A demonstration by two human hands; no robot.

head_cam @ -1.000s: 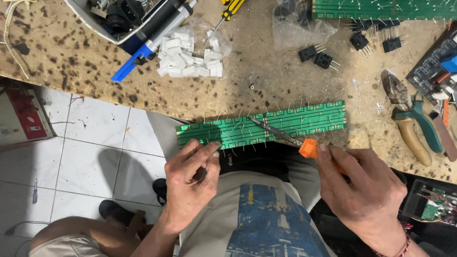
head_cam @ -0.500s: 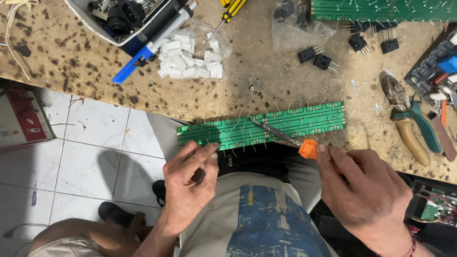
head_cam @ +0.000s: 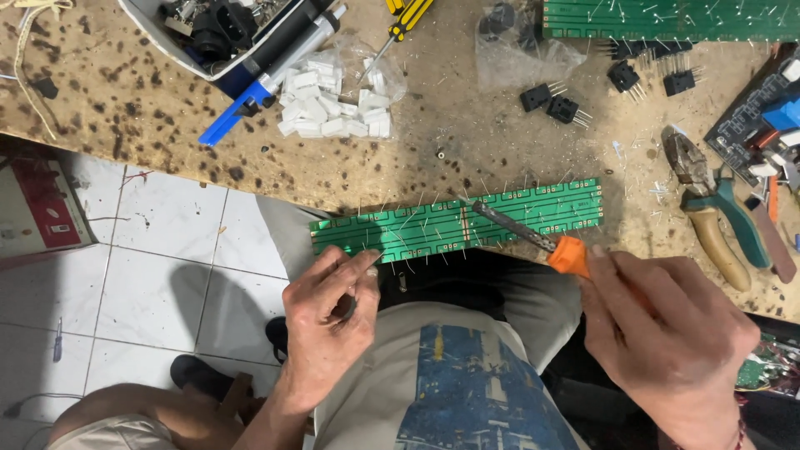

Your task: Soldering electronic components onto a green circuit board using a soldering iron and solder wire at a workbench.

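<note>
Right hand point(head_cam: 667, 333) curled shut around the orange handle of a soldering iron point(head_cam: 533, 238), knuckles up, wrist angled in from the lower right, thumb stretched forward along the grip. Dark shaft running up and to the left from the fist, tip resting on the long green circuit board point(head_cam: 458, 223) near its middle. Board lying just ahead of both hands at the edge of the stained wooden workbench point(head_cam: 125, 92), its left end overhanging the edge, thin wire leads bristling from it. Left hand point(head_cam: 329, 312) bent at the wrist, back turned upward, fingers folded loosely together, forefinger and thumb pinched at the board's near edge toward its left end; whether anything sits between the fingertips cannot be told. Beyond the left hand, further up the bench, a clear bag of small white blocks point(head_cam: 333, 104) beside a blue-tipped grey tube point(head_cam: 267, 75). Past the right hand, to its outer side, green-handled pliers point(head_cam: 717, 208) lying flat, with black pronged components point(head_cam: 554, 104) scattered farther off. Yellow-handled screwdriver point(head_cam: 404, 21) near the bench's far edge.
</note>
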